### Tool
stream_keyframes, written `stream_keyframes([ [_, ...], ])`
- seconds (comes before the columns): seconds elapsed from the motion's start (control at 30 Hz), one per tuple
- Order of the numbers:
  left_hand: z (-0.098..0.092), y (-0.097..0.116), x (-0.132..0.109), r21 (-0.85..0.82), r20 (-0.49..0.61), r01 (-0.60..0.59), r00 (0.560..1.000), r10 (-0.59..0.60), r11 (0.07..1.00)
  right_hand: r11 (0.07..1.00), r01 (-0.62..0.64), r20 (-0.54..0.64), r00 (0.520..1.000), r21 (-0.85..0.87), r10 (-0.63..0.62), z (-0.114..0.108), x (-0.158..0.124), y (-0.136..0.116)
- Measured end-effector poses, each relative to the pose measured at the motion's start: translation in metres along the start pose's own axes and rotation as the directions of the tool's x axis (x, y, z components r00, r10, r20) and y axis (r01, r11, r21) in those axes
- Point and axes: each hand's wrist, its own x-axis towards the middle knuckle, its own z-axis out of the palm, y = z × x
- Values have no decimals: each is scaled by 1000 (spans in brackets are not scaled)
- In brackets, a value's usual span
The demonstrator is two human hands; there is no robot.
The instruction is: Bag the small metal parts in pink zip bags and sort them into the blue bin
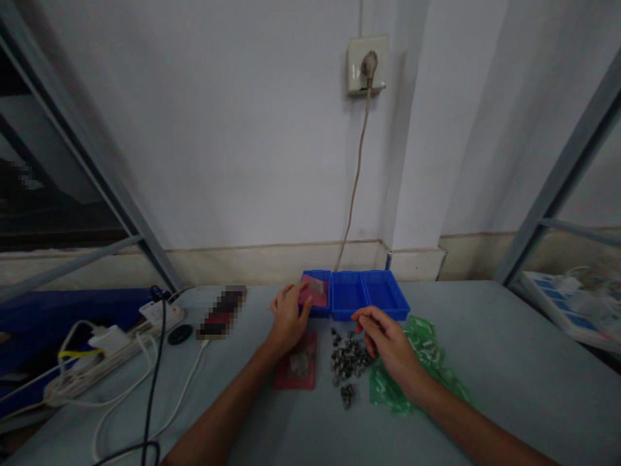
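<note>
My left hand [288,317] reaches to the leftmost of three blue bins [321,312], fingers closed on a small red bag [315,291] at the bin's rim. Another red bag [297,370] lies flat on the table under that wrist. My right hand [388,343] hovers over a pile of small dark metal parts [348,362], fingers curled in a pinch; whether they hold a part is hidden. Under the right hand lies a heap of green plastic bags [427,362].
Two more blue bins [347,314] [388,310] stand against the wall. A white power strip [116,346] with cables and a black cable [155,375] lie at the left. A blurred dark object [222,312] sits nearby. A cord [356,175] runs to a wall socket [367,65].
</note>
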Motion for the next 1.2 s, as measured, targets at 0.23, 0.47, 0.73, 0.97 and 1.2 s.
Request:
stream_keyframes([
  [0.23,3,-1,-1,60,24,-11,1000,10,998,1000,3,4,1000,-12,-3,0,0,-1],
  [0.47,-3,7,-3,165,27,-82,997,78,983,1000,0,-5,1000,-15,-1,1,0,-2],
  [0.73,-6,12,-5,192,33,-162,987,158,968,1000,3,-3,1000,-8,-3,0,0,-1],
  [0.97,-12,23,-7,141,45,-306,952,303,942,1000,6,6,1000,-4,-6,1,0,-3],
  [1.2,-13,25,-8,151,59,-343,939,338,927,1000,-1,18,1000,-12,1,1,-1,-4],
])
